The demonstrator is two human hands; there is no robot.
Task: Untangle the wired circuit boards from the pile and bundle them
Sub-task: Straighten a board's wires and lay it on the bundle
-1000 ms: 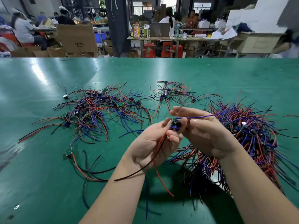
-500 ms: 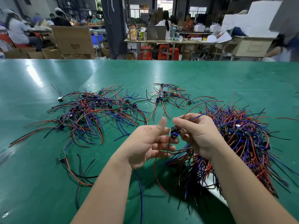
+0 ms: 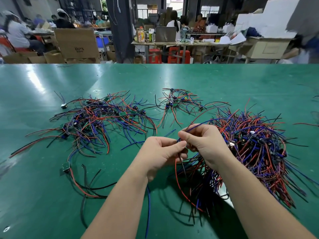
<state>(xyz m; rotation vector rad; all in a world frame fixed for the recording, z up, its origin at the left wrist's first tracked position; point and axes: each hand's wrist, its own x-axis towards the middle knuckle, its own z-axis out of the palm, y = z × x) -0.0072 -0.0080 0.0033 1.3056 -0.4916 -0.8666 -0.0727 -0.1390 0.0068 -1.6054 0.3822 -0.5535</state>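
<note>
While left hand (image 3: 161,153) and right hand (image 3: 206,144) each pinch lifted wires (image 3: 198,125), a far carton (image 3: 76,40) apparently reads "BPS".

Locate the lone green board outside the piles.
Head view, left side: the lone green board lies nearer than the left pile, left of the left hand.

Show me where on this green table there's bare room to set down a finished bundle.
The far strip of table beyond all three piles is bare, as is the near-left corner below the lone board. Crowded: the left pile, small middle pile, right pile, and under the left hand and right hand holding wires.
</note>
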